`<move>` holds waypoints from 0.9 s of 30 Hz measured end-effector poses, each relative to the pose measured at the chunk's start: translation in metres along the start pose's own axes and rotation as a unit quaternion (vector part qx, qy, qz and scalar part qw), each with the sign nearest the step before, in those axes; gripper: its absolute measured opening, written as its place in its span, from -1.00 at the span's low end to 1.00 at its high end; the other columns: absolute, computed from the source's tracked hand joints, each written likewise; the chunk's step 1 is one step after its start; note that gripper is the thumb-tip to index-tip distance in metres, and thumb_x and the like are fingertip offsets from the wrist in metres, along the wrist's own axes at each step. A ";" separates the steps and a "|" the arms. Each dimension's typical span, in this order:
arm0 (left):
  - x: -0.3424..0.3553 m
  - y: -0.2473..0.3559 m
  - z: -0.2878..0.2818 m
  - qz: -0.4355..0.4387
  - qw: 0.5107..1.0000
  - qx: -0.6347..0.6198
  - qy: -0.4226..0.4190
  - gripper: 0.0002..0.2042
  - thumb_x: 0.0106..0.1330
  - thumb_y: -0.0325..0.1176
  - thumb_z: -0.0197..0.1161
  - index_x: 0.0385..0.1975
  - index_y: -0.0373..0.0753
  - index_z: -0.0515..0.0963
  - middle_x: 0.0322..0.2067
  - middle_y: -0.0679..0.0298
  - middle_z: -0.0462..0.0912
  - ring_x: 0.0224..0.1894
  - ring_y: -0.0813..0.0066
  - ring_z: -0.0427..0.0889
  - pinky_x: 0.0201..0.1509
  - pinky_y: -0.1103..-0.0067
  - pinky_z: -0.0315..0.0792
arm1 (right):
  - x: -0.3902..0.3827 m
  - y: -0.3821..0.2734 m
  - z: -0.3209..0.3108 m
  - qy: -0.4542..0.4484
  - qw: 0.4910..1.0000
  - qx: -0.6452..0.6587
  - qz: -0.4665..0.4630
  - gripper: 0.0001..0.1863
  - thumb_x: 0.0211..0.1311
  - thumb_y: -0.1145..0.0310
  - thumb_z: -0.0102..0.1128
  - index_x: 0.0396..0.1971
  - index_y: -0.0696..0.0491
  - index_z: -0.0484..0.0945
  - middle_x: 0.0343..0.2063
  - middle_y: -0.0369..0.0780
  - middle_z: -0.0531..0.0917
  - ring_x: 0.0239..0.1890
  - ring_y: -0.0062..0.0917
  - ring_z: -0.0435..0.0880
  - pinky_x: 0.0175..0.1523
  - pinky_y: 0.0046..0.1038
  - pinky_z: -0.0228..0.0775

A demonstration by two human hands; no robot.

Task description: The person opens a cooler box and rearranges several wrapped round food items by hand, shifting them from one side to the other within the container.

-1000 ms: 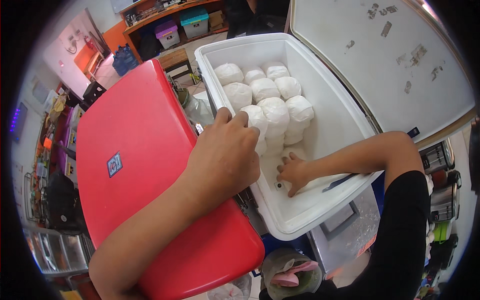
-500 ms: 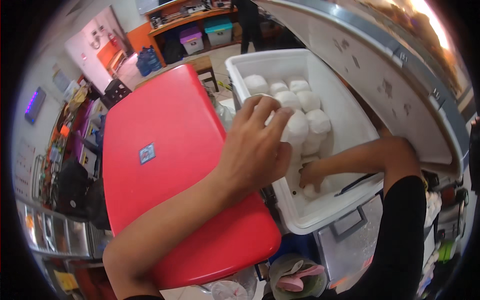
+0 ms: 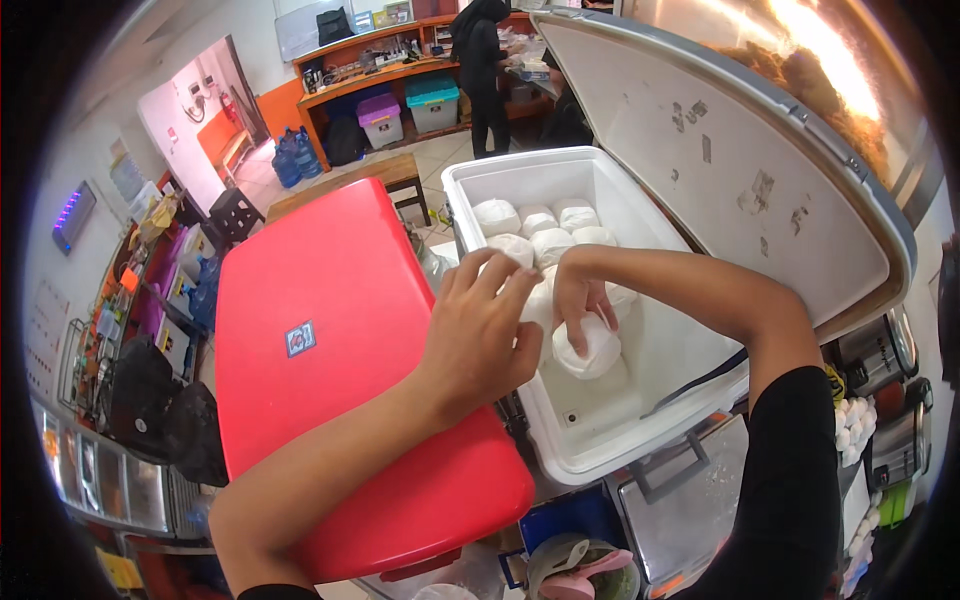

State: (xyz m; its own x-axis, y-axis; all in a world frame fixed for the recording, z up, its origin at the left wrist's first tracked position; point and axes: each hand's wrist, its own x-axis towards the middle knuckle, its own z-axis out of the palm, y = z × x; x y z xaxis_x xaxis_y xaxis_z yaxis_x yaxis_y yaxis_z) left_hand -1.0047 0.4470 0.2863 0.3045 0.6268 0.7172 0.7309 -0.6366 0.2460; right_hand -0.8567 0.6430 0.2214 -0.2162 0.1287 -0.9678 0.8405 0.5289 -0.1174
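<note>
My right hand [image 3: 585, 300] reaches into a white cooler box [image 3: 570, 462], closed around the top of a round white wrapped bundle [image 3: 590, 352]. Similar bundles [image 3: 550, 246] fill the box's far and left parts in rows; some are hidden by my hands. Over the box's left rim, my left hand [image 3: 480, 330] is raised with bent, parted fingers, and I see nothing held in it. That forearm crosses above a red lid [image 3: 330, 270] left of the box.
The box's raised lid [image 3: 720, 150] leans at the right. Below the box sit a steel container [image 3: 685, 500] and a bucket with pink-handled tools [image 3: 585, 575]. A wooden table [image 3: 385, 180] stands beyond. A person in black [image 3: 485, 75] is at the back counter.
My right hand has risen from the box's near floor and moved farther in, with a bundle in its grip. My left hand has drawn slightly back. The whole view has tilted upward.
</note>
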 end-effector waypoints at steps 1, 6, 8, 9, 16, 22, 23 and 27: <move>0.000 -0.002 0.001 -0.018 0.999 0.006 -0.028 -0.64 -0.06 -0.59 0.19 -0.17 -0.33 0.57 -0.18 0.05 0.56 0.04 -0.03 0.50 0.13 0.22 0.44 | -0.008 0.006 -0.004 -0.004 1.000 0.018 0.007 -0.27 0.01 0.26 0.57 0.25 -0.02 0.50 0.23 -0.14 0.53 0.13 -0.23 0.63 0.22 -0.20 0.58; 0.004 -0.005 -0.001 -0.024 0.998 0.010 -0.055 -0.64 0.00 -0.57 0.16 -0.13 -0.31 0.57 -0.14 0.06 0.54 0.06 -0.01 0.48 0.13 0.21 0.42 | -0.045 0.048 -0.032 -0.023 0.988 0.147 0.043 -0.34 0.06 0.29 0.55 0.21 -0.02 0.54 0.20 -0.12 0.56 0.11 -0.26 0.65 0.20 -0.22 0.59; 0.016 -0.003 -0.003 -0.013 0.999 0.003 -0.040 -0.62 -0.04 -0.59 0.14 -0.14 -0.31 0.57 -0.16 0.05 0.55 0.03 -0.03 0.49 0.14 0.22 0.42 | -0.060 0.068 -0.050 0.013 0.973 0.228 0.034 -0.37 0.08 0.29 0.55 0.19 0.00 0.55 0.17 -0.12 0.60 0.10 -0.28 0.66 0.20 -0.22 0.57; 0.023 -0.001 -0.005 -0.011 1.000 -0.007 -0.022 -0.61 -0.09 -0.62 0.13 -0.15 -0.32 0.57 -0.19 0.05 0.56 0.01 -0.05 0.51 0.14 0.24 0.42 | -0.068 0.077 -0.060 0.035 0.962 0.270 0.018 -0.39 0.08 0.28 0.55 0.17 0.02 0.56 0.14 -0.13 0.62 0.11 -0.30 0.66 0.19 -0.22 0.56; 0.037 -0.024 0.007 -0.004 0.997 -0.002 -0.082 -0.58 -0.01 -0.62 0.11 -0.07 -0.34 0.58 -0.09 -0.02 0.56 0.00 -0.06 0.54 0.13 0.28 0.44 | -0.022 0.122 -0.097 0.301 0.797 0.472 -0.227 -0.45 0.26 0.10 0.38 0.18 0.04 0.51 0.11 -0.15 0.61 0.10 -0.37 0.61 0.04 -0.32 0.63; 0.076 0.017 -0.004 0.025 0.974 -0.226 -0.003 -0.23 0.14 -0.52 0.16 0.46 -0.33 0.14 0.23 -0.17 0.43 0.24 -0.10 0.46 0.30 0.26 0.38 | 0.025 0.117 -0.105 0.405 0.725 0.516 -0.211 -0.53 0.28 0.12 0.33 0.08 0.08 0.57 -0.04 -0.15 0.66 -0.03 -0.37 0.65 -0.08 -0.37 0.64; 0.079 0.023 0.000 0.020 0.976 -0.218 -0.005 -0.23 0.14 -0.52 0.16 0.46 -0.33 0.14 0.23 -0.17 0.43 0.24 -0.10 0.46 0.30 0.26 0.38 | 0.031 0.109 -0.106 0.412 0.720 0.515 -0.217 -0.53 0.27 0.13 0.33 0.08 0.09 0.57 -0.05 -0.14 0.67 -0.05 -0.37 0.66 -0.09 -0.37 0.65; 0.096 0.047 0.022 0.031 0.955 -0.295 0.002 -0.19 0.27 -0.45 0.12 0.54 -0.33 -0.06 0.20 -0.23 0.42 0.14 -0.09 0.51 0.27 0.30 0.39 | 0.029 0.115 -0.101 0.478 0.703 0.492 -0.188 -0.53 0.24 0.16 0.33 0.05 0.13 0.58 -0.09 -0.12 0.68 -0.12 -0.36 0.69 -0.12 -0.38 0.66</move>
State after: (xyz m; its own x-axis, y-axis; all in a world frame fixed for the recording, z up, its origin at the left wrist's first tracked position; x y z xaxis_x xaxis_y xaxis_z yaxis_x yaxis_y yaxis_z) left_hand -0.9276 0.4869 0.3523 0.3327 0.5783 0.7449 0.2399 -0.8158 0.5262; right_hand -0.8165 0.7920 0.2018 -0.3548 0.8886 -0.2907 0.4698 -0.0994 -0.8771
